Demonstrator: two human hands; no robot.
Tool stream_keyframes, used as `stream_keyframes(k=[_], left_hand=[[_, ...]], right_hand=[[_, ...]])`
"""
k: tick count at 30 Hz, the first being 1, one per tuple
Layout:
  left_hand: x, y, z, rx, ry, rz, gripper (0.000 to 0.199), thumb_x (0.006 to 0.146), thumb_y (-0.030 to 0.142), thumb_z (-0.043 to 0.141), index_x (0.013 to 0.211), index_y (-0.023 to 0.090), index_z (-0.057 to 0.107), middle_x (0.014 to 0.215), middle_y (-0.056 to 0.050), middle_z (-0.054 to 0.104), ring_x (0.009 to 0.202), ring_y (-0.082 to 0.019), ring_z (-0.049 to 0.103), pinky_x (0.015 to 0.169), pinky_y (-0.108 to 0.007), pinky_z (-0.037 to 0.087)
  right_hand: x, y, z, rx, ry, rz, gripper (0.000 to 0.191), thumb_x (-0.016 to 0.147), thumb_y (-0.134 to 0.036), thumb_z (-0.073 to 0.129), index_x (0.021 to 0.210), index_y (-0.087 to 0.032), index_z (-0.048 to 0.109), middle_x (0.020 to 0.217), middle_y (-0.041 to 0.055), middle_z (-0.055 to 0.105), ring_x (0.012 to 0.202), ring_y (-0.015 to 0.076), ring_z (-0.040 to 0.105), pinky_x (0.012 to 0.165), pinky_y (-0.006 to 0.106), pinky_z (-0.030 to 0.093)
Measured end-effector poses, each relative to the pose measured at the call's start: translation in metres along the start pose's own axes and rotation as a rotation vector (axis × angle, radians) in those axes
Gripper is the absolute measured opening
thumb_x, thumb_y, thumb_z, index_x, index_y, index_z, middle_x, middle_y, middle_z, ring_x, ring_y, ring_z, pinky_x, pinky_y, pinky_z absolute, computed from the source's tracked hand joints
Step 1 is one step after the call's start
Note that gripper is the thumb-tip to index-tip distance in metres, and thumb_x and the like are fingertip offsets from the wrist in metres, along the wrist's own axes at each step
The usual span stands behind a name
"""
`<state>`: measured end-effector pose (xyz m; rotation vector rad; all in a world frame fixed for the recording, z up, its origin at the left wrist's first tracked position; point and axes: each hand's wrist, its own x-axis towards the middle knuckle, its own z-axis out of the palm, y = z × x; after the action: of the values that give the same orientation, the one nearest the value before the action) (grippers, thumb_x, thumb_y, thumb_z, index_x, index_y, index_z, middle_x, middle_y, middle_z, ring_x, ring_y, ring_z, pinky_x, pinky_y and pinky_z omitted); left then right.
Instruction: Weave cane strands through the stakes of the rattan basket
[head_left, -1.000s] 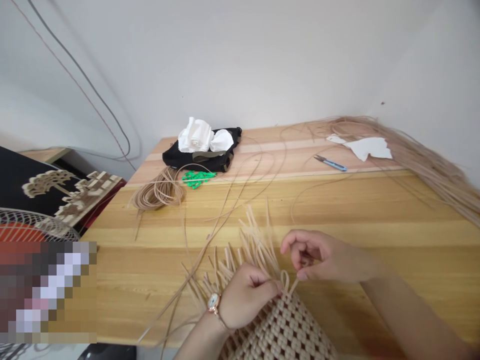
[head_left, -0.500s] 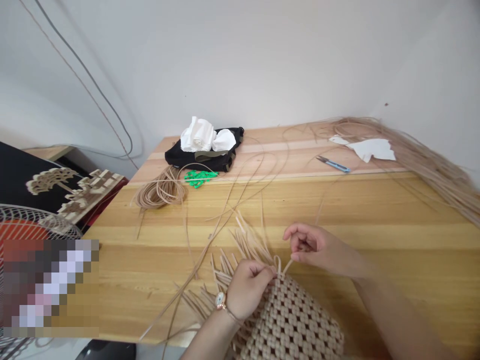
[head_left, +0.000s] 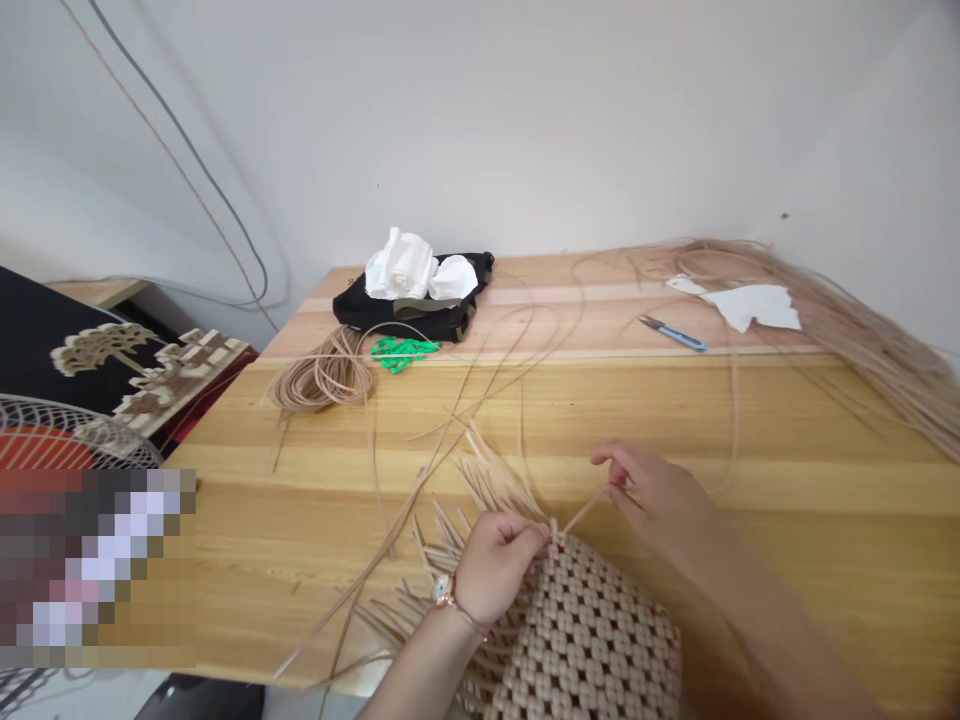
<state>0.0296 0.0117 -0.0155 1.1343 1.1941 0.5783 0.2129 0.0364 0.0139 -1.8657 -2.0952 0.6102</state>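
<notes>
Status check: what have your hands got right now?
Left hand: holding the top edge of the woven cane piece. Right hand: pinching a cane strip rising from that edge. Loose strip ends fanned beside both hands.

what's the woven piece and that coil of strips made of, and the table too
The woven piece looks like flat cane or plastic strapping: matte tan, even-width strips. The coil seems the same material, matching in colour and width. The table looks like solid wood boards, lightly varnished, with visible grain and a soft sheen.
</notes>
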Motion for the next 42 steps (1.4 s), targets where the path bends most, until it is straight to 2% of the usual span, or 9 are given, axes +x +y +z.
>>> stream_keyframes(k=[8,13,18,20,24,28,33,36,42], left_hand=[[0.002,-0.002,0.001,0.020,-0.026,0.014,0.037,0.069,0.038,0.045,0.041,0.018,0.032,0.042,0.007,0.023,0.043,-0.006,0.022,0.044,-0.023,0.016],[0.003,-0.001,-0.001,0.011,-0.064,0.015,0.034,0.069,0.037,0.045,0.042,0.017,0.034,0.043,0.007,0.026,0.044,-0.007,0.026,0.045,-0.022,0.020],[0.006,0.004,-0.009,-0.022,-0.140,0.017,0.031,0.068,0.038,0.046,0.046,0.016,0.039,0.046,0.005,0.034,0.046,-0.007,0.031,0.047,-0.021,0.026],[0.008,0.007,-0.013,-0.022,-0.159,0.028,0.030,0.068,0.036,0.047,0.047,0.015,0.042,0.047,0.005,0.037,0.047,-0.007,0.032,0.048,-0.020,0.028],[0.007,0.011,-0.020,0.000,-0.228,0.045,0.029,0.068,0.033,0.049,0.047,0.014,0.047,0.045,0.005,0.039,0.047,-0.007,0.035,0.049,-0.020,0.032],[0.001,0.011,-0.024,0.104,-0.257,0.063,0.026,0.069,0.030,0.052,0.052,0.012,0.057,0.047,0.002,0.050,0.048,-0.009,0.042,0.050,-0.020,0.034],[-0.009,0.010,-0.025,0.439,-0.014,0.217,0.015,0.067,0.026,0.061,0.060,0.014,0.065,0.061,-0.002,0.062,0.062,-0.013,0.052,0.062,-0.022,0.039],[-0.012,0.012,-0.025,0.478,0.021,0.266,0.012,0.066,0.024,0.064,0.059,0.015,0.064,0.063,-0.002,0.062,0.067,-0.013,0.054,0.067,-0.023,0.039],[-0.017,0.016,-0.022,0.442,-0.013,0.257,0.010,0.067,0.020,0.063,0.059,0.014,0.063,0.062,-0.002,0.061,0.065,-0.013,0.054,0.064,-0.023,0.039]], right_hand=[[0.006,0.031,-0.012,0.020,-0.044,0.066,0.019,0.068,-0.016,0.049,0.086,-0.020,0.052,0.066,0.0016,0.059,0.059,0.0171,0.056,0.054,0.027,0.039],[0.011,0.039,-0.012,0.003,-0.095,-0.072,0.019,0.074,-0.017,0.044,0.089,-0.019,0.054,0.078,0.0052,0.062,0.069,0.0189,0.057,0.062,0.031,0.041],[0.008,0.012,0.001,0.066,-0.140,-0.268,0.016,0.081,-0.024,0.044,0.087,-0.019,0.058,0.089,0.0062,0.059,0.088,0.0202,0.052,0.079,0.033,0.038],[0.002,-0.006,0.011,0.268,-0.143,-0.333,0.020,0.086,-0.025,0.038,0.088,-0.019,0.057,0.090,0.0055,0.059,0.087,0.0181,0.052,0.078,0.031,0.039],[-0.015,-0.029,0.034,0.490,-0.143,-0.128,0.020,0.085,-0.028,0.041,0.075,-0.019,0.056,0.075,0.0026,0.060,0.073,0.0167,0.054,0.067,0.028,0.041],[-0.036,-0.033,0.052,0.616,-0.155,0.042,0.021,0.084,-0.031,0.041,0.079,-0.019,0.057,0.076,0.0029,0.061,0.076,0.0180,0.056,0.069,0.028,0.042],[-0.050,-0.025,0.060,0.804,-0.218,0.137,0.022,0.081,-0.036,0.048,0.081,-0.019,0.061,0.073,0.0023,0.060,0.074,0.0171,0.055,0.066,0.026,0.042],[-0.040,-0.015,0.059,0.899,-0.348,0.107,0.018,0.076,-0.034,0.058,0.077,-0.017,0.064,0.067,0.0005,0.058,0.063,0.0121,0.051,0.057,0.022,0.039],[-0.008,0.001,0.050,1.035,-0.849,0.113,0.027,0.061,-0.037,0.071,0.070,-0.013,0.066,0.056,-0.0025,0.056,0.043,0.0046,0.044,0.042,0.017,0.035]])
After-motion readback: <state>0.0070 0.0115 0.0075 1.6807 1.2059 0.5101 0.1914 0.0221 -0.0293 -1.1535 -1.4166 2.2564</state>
